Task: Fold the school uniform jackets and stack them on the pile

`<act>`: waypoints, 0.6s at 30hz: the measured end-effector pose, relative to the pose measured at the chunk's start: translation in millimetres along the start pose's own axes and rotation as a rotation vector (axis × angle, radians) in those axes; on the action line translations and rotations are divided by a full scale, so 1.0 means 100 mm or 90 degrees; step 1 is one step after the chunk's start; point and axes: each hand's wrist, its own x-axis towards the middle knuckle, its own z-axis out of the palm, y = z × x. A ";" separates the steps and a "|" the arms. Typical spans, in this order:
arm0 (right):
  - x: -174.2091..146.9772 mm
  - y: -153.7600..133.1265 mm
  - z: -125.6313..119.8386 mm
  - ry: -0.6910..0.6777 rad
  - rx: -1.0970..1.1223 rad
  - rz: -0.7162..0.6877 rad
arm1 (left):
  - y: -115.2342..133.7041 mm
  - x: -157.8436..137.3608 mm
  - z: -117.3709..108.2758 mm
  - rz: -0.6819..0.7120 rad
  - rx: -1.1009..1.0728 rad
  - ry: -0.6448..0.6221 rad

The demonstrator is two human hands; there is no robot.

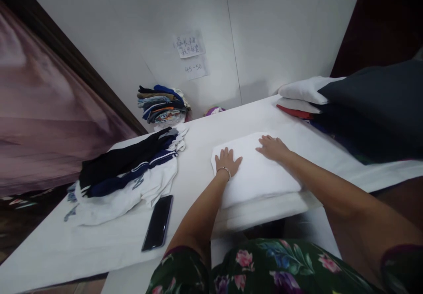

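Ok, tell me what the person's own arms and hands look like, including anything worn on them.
The left hand and right hand are both ungloved. A slim, pale bracelet circles the left wrist. The left sleeve is short and dark green with pink flowers and a purplish hem; the right sleeve is dark with a similar hem.

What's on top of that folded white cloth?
The left hand and right hand rest on the folded white cloth, fingers spread. What lies directly beneath their palms is covered.
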 end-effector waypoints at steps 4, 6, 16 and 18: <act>-0.46 -0.05 0.01 0.098 -0.052 -0.040 | 0.01 -0.01 -0.01 -0.001 0.007 -0.006; -0.69 0.03 0.07 0.099 -0.043 -0.043 | 0.02 -0.02 -0.02 -0.001 0.004 -0.010; -0.90 0.31 0.20 0.088 0.041 -0.010 | -0.21 -0.10 -0.03 -0.048 -0.110 0.041; -0.90 0.31 0.22 0.098 0.050 -0.017 | -0.37 -0.16 0.00 -0.103 -0.145 0.055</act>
